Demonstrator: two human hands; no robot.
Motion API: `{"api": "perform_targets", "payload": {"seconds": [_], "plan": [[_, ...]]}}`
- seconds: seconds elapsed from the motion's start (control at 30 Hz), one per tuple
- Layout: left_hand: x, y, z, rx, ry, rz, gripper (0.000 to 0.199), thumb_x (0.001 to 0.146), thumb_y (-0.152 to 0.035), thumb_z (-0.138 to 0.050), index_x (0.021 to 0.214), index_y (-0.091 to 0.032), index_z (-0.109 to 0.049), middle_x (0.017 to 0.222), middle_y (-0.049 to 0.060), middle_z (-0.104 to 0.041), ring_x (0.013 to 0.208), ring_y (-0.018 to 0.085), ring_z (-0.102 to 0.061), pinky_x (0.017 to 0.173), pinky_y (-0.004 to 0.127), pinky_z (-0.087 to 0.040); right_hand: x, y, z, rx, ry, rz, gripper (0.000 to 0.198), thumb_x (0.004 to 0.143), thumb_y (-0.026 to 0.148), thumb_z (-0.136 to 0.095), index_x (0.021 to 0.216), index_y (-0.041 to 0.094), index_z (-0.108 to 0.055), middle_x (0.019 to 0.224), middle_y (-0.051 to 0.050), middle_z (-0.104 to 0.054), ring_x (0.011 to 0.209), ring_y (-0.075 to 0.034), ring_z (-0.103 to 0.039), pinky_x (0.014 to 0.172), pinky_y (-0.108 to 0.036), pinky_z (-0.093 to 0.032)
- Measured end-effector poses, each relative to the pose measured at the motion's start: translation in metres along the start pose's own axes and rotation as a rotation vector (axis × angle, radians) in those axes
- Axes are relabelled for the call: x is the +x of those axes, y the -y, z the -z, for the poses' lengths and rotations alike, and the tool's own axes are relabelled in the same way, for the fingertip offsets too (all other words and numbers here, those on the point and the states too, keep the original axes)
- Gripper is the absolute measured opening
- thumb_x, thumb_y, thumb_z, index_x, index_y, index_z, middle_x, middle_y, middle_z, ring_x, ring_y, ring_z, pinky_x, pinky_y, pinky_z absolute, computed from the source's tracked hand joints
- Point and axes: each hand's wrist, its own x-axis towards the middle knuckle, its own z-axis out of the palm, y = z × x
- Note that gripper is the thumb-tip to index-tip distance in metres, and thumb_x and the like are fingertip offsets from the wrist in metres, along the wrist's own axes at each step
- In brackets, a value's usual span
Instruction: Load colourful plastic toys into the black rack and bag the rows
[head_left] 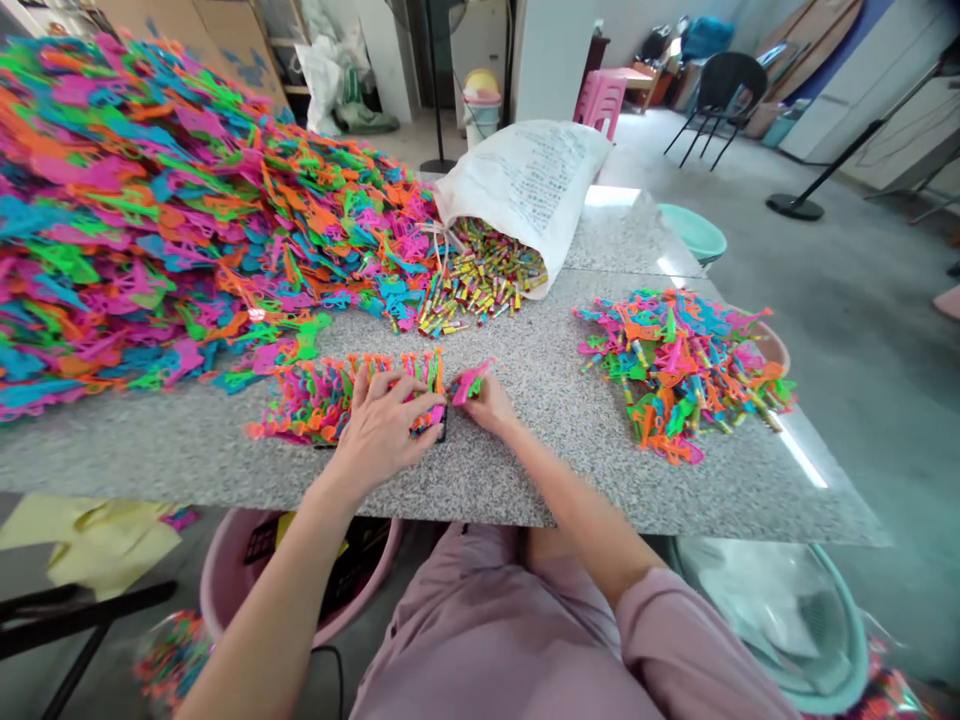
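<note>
A dense row of small plastic toy pieces (315,405) in pink, green, orange and blue stands in a dark rack (441,425), mostly hidden beneath them. My left hand (382,425) lies over the right part of this row, fingers curled across the top and thumb on the near side, with a pink piece between thumb and forefinger. Just right of the rack, my right hand (489,405) pinches a few pink and green toy pieces (471,382); its fingertips are partly hidden.
A large heap of toy pieces (187,220) covers the left. Behind the rack, a white sack (532,185) spills small yellow-and-red tubes (480,285). Toys with tubes (682,360) lie piled at right. Below the table (547,480) are a pink tub (214,560) and a teal basin (851,640).
</note>
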Motion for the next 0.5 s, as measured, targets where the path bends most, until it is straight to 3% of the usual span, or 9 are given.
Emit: {"api": "perform_targets", "payload": {"seconds": [0.1,0.3,0.5], "plan": [[0.0,-0.001,0.0,-0.016,-0.01,0.006,0.029,0.088,-0.039,-0.059,0.112,-0.03,-0.072,0.115,0.004,-0.068,0.123,0.032,-0.047,0.119,0.062,-0.013,0.007,0.008,0.0,-0.129,0.023,-0.011,0.028,0.075,0.027,-0.071,0.1,0.017,-0.065,0.081,0.0,-0.069,0.074,-0.014,-0.062,0.07,-0.023,-0.047],[-0.001,-0.002,0.001,-0.078,0.005,0.015,0.029,0.088,-0.038,-0.058,0.112,-0.029,-0.072,0.113,0.005,-0.068,0.123,0.032,-0.046,0.119,0.06,-0.02,0.014,0.023,0.009,-0.511,0.18,0.102,0.016,0.081,0.03,-0.068,0.094,0.019,-0.07,0.087,-0.002,-0.071,0.086,-0.019,-0.065,0.074,-0.023,-0.043],[-0.001,0.001,-0.001,-0.069,-0.018,0.01,0.027,0.087,-0.037,-0.06,0.109,-0.029,-0.073,0.11,0.005,-0.067,0.12,0.031,-0.048,0.119,0.062,-0.018,0.018,0.029,0.004,-0.601,0.199,0.108,0.018,0.082,0.026,-0.068,0.098,0.019,-0.07,0.091,-0.005,-0.072,0.092,-0.021,-0.066,0.078,-0.023,-0.044]]}}
